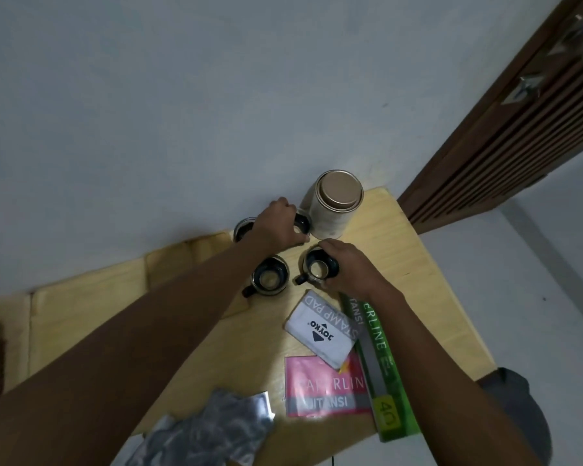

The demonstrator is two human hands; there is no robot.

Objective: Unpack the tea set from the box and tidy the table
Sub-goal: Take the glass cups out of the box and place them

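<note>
- A plain pale grey-blue wall fills the upper part of the view; the light is dim.
- A light wooden desk stands against that wall.
- At the right, a dark brown slatted wooden door runs up to the top corner.
- Pale floor lies to the right of the desk.
- A grey rounded object sits beside the desk's near right corner.

arms: two, bare to frame edge | sleeves: none visible | hands: bare, ungloved
</note>
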